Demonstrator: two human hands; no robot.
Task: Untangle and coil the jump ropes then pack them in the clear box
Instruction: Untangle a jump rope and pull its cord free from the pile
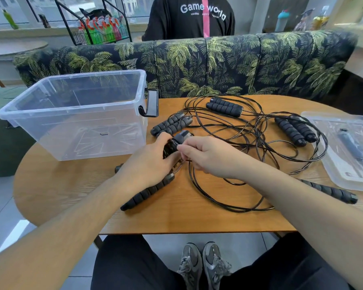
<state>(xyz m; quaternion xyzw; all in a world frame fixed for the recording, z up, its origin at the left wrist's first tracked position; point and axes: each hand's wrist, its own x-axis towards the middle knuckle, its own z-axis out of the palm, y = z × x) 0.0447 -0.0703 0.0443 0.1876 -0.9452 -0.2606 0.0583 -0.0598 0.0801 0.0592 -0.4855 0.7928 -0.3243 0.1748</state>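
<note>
Several black jump ropes lie in a tangle of thin cords (235, 141) on the round wooden table (176, 218). My left hand (149, 162) grips a black foam handle (177, 142) at the table's middle. My right hand (207, 155) pinches the cord just beside that handle. Pairs of handles lie at the back (224, 106), left of centre (171, 123) and right (293, 130). Single handles lie near my left wrist (147, 192) and under my right forearm (331, 190). The clear box (75, 114) stands open and empty at the table's left.
The box's clear lid (348, 149) lies at the table's right edge with a dark item on it. A leaf-patterned sofa back (197, 63) runs behind the table, and a person in a black shirt (191, 17) sits beyond it. My legs and shoes are below.
</note>
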